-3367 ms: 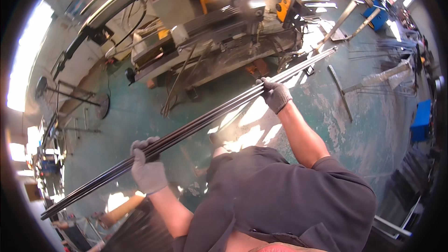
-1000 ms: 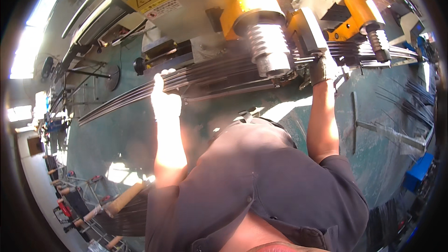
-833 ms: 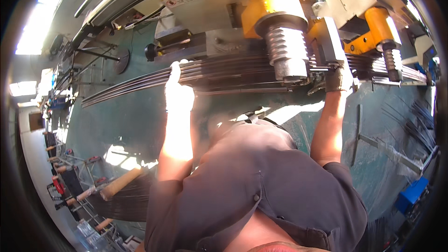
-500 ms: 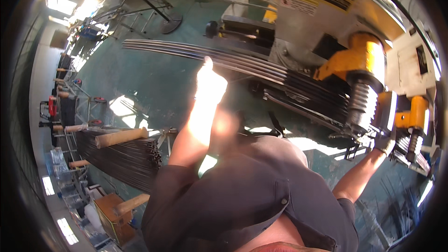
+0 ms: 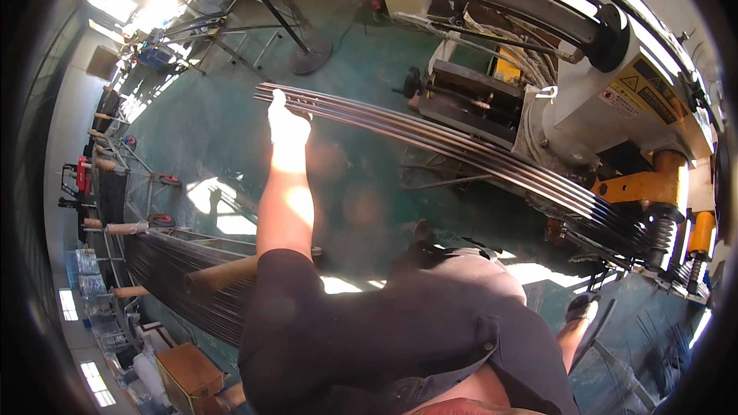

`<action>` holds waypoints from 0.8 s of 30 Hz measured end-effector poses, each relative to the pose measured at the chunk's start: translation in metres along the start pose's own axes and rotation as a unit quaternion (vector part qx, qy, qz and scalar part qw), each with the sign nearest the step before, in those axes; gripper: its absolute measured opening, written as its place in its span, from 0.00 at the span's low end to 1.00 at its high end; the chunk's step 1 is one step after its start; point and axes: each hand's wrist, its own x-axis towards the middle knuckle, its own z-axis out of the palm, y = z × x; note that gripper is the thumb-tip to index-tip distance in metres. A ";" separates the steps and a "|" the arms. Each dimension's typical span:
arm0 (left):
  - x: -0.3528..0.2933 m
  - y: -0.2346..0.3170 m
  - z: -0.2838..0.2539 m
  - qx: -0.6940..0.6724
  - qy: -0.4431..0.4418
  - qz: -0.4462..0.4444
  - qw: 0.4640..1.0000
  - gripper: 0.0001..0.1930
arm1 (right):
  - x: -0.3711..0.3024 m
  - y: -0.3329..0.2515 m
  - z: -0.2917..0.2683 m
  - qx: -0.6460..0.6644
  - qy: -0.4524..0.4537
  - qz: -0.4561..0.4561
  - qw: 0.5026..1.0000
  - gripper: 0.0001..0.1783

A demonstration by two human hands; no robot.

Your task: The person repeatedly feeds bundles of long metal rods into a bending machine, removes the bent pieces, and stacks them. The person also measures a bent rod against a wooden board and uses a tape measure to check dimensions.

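Observation:
My left hand (image 5: 289,121), in a pale glove washed out by sunlight, is closed around the left end of several long thin metal rods (image 5: 400,127). Side by side, the rods slant down to the right, and their dark far ends run in under the orange clamp (image 5: 642,184) of a machine. A black spring cylinder (image 5: 663,237) stands over those ends. At the lower right, my right hand (image 5: 582,307) is low beside my body, in a glove with dark and pale parts. Its fingers are too small and shaded to make out.
The machine body (image 5: 584,119) fills the upper right. A round-based stand (image 5: 310,55) is on the green floor beyond my left hand. At lower left, a large bundle of dark rods (image 5: 181,277) lies on a rack with padded rollers. A cardboard box (image 5: 188,373) sits behind.
My left hand has slid left along the rods to their end. My right hand has come away from the machine, back toward my body. The view has shifted too.

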 end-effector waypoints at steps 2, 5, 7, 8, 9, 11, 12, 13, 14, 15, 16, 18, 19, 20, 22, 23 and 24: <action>0.033 0.029 -0.010 0.010 0.059 0.018 0.998 0.13 | -0.024 0.065 -0.010 0.062 -0.005 0.089 0.994 0.19; 0.069 0.061 -0.045 0.054 0.049 0.043 0.996 0.13 | -0.056 0.097 -0.016 0.106 0.009 0.118 0.987 0.24; 0.088 0.062 -0.056 0.064 0.007 0.012 0.998 0.10 | -0.070 0.108 -0.035 0.117 0.047 0.112 0.986 0.27; 0.092 0.068 -0.061 0.076 -0.010 0.010 0.997 0.09 | -0.077 0.110 -0.034 0.120 0.065 0.113 0.984 0.28; 0.096 0.075 -0.071 0.069 -0.037 0.033 0.996 0.09 | -0.082 0.107 -0.033 0.121 0.081 0.112 0.983 0.29; 0.101 0.082 -0.087 0.056 -0.090 0.078 0.991 0.10 | -0.093 0.091 -0.023 0.134 0.105 0.105 0.980 0.27; 0.101 0.077 -0.074 0.057 -0.072 0.056 0.994 0.10 | -0.092 0.092 -0.036 0.140 0.099 0.085 0.982 0.27; 0.094 0.075 -0.060 0.056 -0.049 0.030 0.997 0.10 | -0.098 0.089 -0.042 0.131 0.087 0.074 0.985 0.25; 0.085 0.070 -0.040 0.063 -0.038 0.006 0.997 0.11 | -0.095 0.094 -0.043 0.132 0.074 0.073 0.986 0.28; 0.090 0.077 -0.049 0.105 -0.060 -0.005 0.993 0.12 | -0.097 0.090 -0.043 0.131 0.066 0.069 0.987 0.33; 0.094 0.093 -0.060 0.147 -0.084 -0.017 0.985 0.14 | -0.094 0.086 -0.036 0.126 0.055 0.063 0.988 0.31; 0.082 0.094 -0.057 0.197 -0.080 -0.060 0.975 0.15 | -0.124 0.065 -0.011 0.117 0.051 0.050 0.991 0.27; 0.081 0.099 -0.062 0.221 -0.097 -0.068 0.968 0.16 | -0.133 0.058 0.000 0.122 0.052 0.046 0.990 0.25; 0.079 0.103 -0.067 0.244 -0.112 -0.074 0.960 0.17 | -0.141 0.050 0.015 0.122 0.055 0.043 0.990 0.24; 0.074 0.110 -0.070 0.271 -0.141 -0.073 0.949 0.21 | -0.155 0.033 0.042 0.131 0.076 0.046 0.987 0.22; 0.071 0.107 -0.068 0.268 -0.159 -0.077 0.947 0.23 | -0.147 0.033 0.039 0.127 0.042 0.011 0.991 0.22; 0.063 0.102 -0.065 0.228 -0.151 -0.075 0.959 0.25 | -0.139 0.027 0.042 0.121 0.044 0.011 0.992 0.22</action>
